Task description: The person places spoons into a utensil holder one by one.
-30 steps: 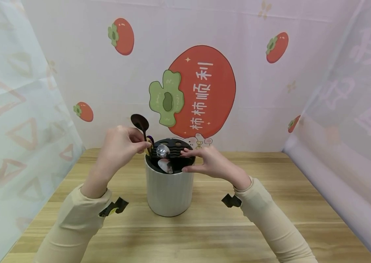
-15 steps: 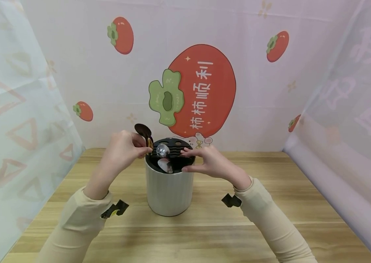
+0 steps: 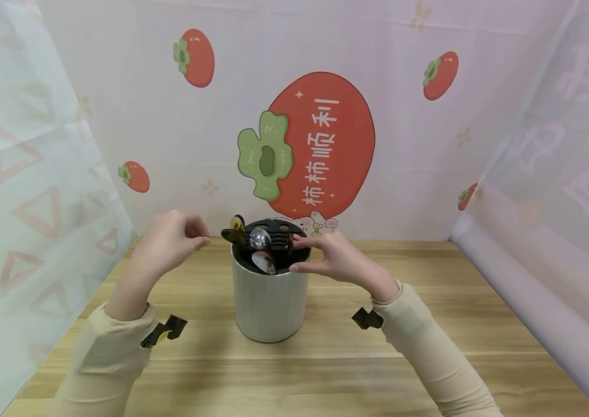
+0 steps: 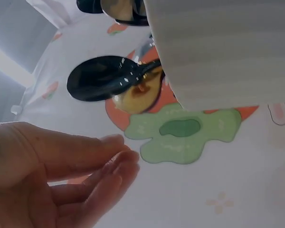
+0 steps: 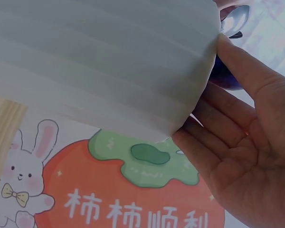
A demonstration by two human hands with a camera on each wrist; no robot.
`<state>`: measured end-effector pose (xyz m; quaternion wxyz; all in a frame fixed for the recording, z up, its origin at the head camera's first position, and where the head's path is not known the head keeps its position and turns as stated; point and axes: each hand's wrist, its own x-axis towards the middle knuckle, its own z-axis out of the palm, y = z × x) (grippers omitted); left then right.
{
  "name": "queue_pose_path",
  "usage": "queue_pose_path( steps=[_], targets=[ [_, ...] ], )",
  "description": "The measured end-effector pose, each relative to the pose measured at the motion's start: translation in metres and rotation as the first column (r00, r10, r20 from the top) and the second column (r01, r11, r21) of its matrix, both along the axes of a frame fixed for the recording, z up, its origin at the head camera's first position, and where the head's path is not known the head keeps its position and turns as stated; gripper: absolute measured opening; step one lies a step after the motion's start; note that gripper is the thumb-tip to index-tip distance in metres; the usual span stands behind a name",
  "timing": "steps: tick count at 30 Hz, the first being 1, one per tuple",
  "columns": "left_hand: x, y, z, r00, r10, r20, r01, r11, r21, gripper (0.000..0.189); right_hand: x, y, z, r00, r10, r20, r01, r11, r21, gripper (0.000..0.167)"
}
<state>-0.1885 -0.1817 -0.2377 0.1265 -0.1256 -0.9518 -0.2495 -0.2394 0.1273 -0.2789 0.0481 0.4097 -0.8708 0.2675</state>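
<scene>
A white ribbed cutlery holder (image 3: pixel 269 307) with a black slotted top (image 3: pixel 273 228) stands upright in the head view. Spoon bowls stick out of its top: a dark spoon (image 3: pixel 232 236) and a gold spoon (image 3: pixel 237 222) at the left, two silver spoons (image 3: pixel 260 238) in the middle. My left hand (image 3: pixel 171 246) hovers left of the holder with nothing in it, fingers loosely bent. In the left wrist view its fingertips are apart from the dark spoon's bowl (image 4: pixel 99 78). My right hand (image 3: pixel 333 258) holds the holder's right rim, thumb in front and fingers farther back.
The holder stands on a wood-grain table (image 3: pixel 357 359). A pale backdrop (image 3: pixel 398 174) printed with persimmons rises behind it, with cloth side walls at left (image 3: pixel 28 191) and right.
The dark spoon has come down into the left side of the holder, and my left hand has let go of it and moved left. My right hand stays at the rim.
</scene>
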Motion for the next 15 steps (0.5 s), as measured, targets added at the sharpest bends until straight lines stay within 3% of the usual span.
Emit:
queue_pose_path(
  steps=[6, 15],
  targets=[
    [-0.003, -0.009, -0.01, 0.999, 0.038, -0.029, -0.038, 0.999, -0.007, 0.009, -0.001, 0.001, -0.003, 1.0, -0.01, -0.015, 0.01, 1.0, -0.005, 0.043],
    [-0.007, -0.016, -0.032, 0.993, 0.088, -0.08, -0.086, 0.996, 0.032, 0.014, -0.003, 0.002, -0.015, 0.99, 0.003, -0.142, -0.013, 0.997, -0.075, 0.046]
  ],
)
